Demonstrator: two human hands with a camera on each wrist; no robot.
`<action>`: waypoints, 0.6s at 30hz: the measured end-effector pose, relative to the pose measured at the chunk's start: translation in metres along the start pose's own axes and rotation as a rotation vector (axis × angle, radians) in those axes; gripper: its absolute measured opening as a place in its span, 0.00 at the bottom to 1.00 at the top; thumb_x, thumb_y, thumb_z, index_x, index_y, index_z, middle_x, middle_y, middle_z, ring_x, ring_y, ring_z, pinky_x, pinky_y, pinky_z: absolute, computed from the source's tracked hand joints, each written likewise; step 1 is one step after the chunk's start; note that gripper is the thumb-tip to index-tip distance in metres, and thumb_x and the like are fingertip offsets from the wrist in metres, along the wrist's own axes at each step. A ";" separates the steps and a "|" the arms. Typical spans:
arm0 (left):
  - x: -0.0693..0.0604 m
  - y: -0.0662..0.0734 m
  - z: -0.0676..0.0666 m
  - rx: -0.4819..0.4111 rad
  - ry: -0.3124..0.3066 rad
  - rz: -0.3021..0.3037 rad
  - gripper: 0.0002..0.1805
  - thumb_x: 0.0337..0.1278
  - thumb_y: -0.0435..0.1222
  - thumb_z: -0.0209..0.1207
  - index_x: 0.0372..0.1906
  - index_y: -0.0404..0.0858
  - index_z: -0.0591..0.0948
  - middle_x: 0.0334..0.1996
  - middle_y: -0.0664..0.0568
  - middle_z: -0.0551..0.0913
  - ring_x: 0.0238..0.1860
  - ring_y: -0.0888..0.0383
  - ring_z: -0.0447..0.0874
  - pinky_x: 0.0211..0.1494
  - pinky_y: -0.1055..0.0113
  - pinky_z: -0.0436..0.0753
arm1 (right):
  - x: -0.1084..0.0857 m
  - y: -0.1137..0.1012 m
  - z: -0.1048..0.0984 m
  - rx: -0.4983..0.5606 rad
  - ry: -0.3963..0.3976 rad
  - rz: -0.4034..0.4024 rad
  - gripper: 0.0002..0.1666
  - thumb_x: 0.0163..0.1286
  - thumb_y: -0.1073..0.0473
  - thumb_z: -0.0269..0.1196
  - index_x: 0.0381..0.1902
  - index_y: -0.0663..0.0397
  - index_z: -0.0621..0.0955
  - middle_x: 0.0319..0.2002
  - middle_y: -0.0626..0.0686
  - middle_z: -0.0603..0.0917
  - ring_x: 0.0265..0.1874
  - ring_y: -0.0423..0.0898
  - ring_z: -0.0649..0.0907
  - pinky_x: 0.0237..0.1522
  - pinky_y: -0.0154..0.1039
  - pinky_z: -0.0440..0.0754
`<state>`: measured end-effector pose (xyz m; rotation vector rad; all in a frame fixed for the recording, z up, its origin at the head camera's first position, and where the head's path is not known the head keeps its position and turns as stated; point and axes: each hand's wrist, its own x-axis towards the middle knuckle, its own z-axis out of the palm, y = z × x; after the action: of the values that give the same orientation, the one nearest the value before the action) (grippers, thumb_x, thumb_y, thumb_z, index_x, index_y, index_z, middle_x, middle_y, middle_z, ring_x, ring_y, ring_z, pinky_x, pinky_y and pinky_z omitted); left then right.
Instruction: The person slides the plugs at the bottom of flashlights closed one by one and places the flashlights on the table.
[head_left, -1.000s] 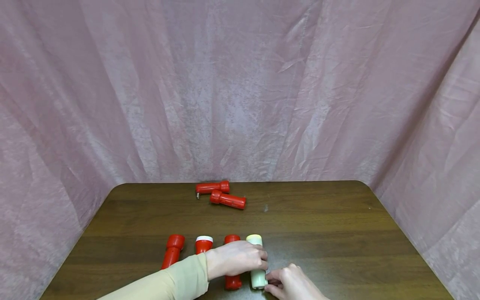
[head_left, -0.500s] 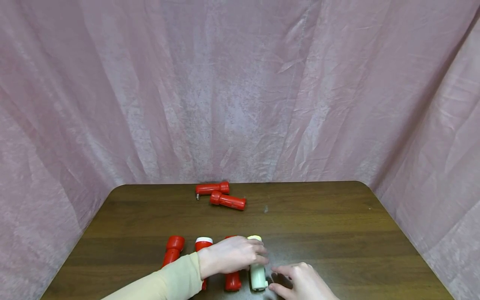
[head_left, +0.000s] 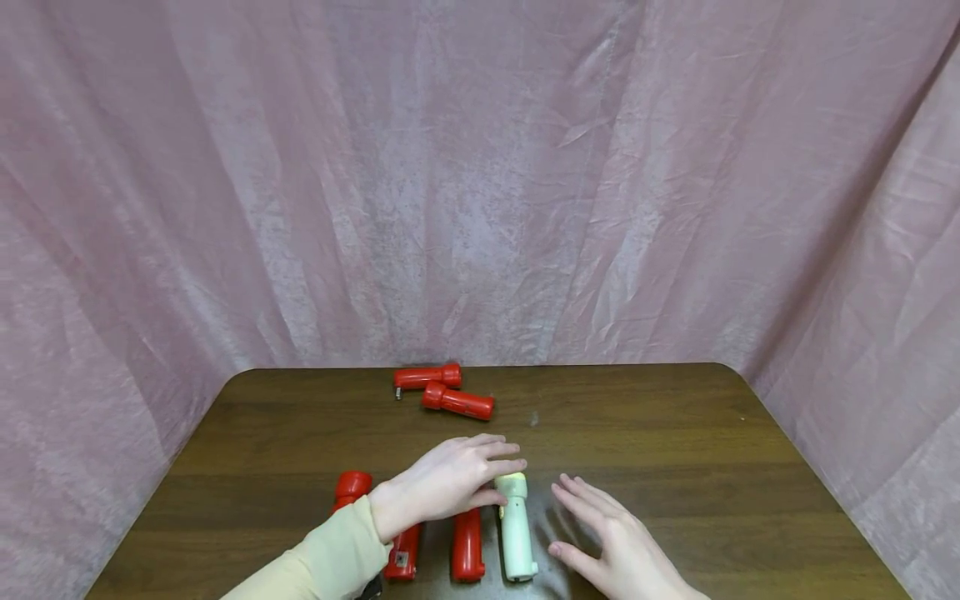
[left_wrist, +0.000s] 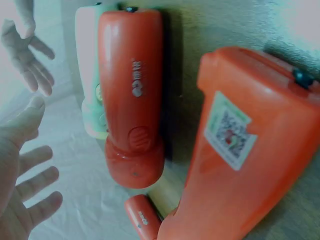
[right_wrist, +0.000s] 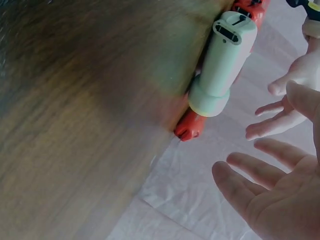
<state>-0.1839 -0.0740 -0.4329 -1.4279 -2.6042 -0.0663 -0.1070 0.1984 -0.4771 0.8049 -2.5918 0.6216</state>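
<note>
A pale green flashlight (head_left: 516,529) lies on the table, lens end away from me. My left hand (head_left: 450,479) is over the row, fingers spread, with its fingertips near the lens end of the pale green flashlight; whether they touch it I cannot tell. To the right, my right hand (head_left: 615,542) is held apart from it, fingers extended and holding nothing. Left of the green one lies a red flashlight (head_left: 467,550), its head hidden by my left hand. A red flashlight with a code sticker (head_left: 401,557) is partly under my left wrist. Another red flashlight (head_left: 352,486) is mostly behind the sleeve.
Two more red flashlights lie near the table's back edge: one (head_left: 427,377) beside a small metal piece, the other (head_left: 461,402) angled in front of it. The brown wooden table (head_left: 675,433) extends to the right. A pink curtain (head_left: 480,183) hangs behind it.
My right hand has let go of the pale green flashlight's near end and moved right, its fingers opening. My left hand has lifted off its body and shifted toward its lens end.
</note>
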 end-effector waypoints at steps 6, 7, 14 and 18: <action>-0.004 -0.005 0.002 -0.044 0.039 -0.124 0.28 0.65 0.52 0.69 0.66 0.46 0.84 0.66 0.50 0.86 0.67 0.52 0.85 0.64 0.59 0.87 | 0.004 -0.001 0.002 0.012 0.022 0.035 0.42 0.61 0.44 0.77 0.73 0.40 0.78 0.70 0.46 0.83 0.66 0.54 0.85 0.58 0.52 0.88; -0.005 -0.006 0.002 -0.062 0.053 -0.155 0.28 0.64 0.51 0.69 0.66 0.46 0.84 0.65 0.49 0.86 0.66 0.52 0.85 0.63 0.58 0.87 | 0.005 -0.001 0.002 0.018 0.021 0.044 0.42 0.61 0.44 0.77 0.73 0.40 0.78 0.70 0.46 0.83 0.66 0.54 0.85 0.58 0.52 0.87; -0.004 -0.016 0.002 -0.133 0.147 -0.380 0.29 0.63 0.49 0.71 0.65 0.42 0.84 0.64 0.46 0.86 0.65 0.49 0.85 0.62 0.54 0.88 | 0.018 0.004 0.007 0.071 0.011 0.092 0.39 0.63 0.48 0.77 0.71 0.44 0.79 0.70 0.49 0.82 0.68 0.55 0.83 0.60 0.55 0.86; 0.000 -0.023 0.003 -0.152 0.158 -0.443 0.29 0.63 0.49 0.71 0.66 0.41 0.83 0.63 0.47 0.86 0.65 0.48 0.85 0.60 0.52 0.88 | 0.028 0.008 0.011 0.108 0.009 0.115 0.38 0.63 0.50 0.77 0.70 0.49 0.80 0.69 0.53 0.83 0.68 0.57 0.83 0.62 0.56 0.85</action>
<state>-0.2032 -0.0860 -0.4350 -0.8161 -2.7725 -0.4221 -0.1359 0.1857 -0.4762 0.6868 -2.6289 0.8028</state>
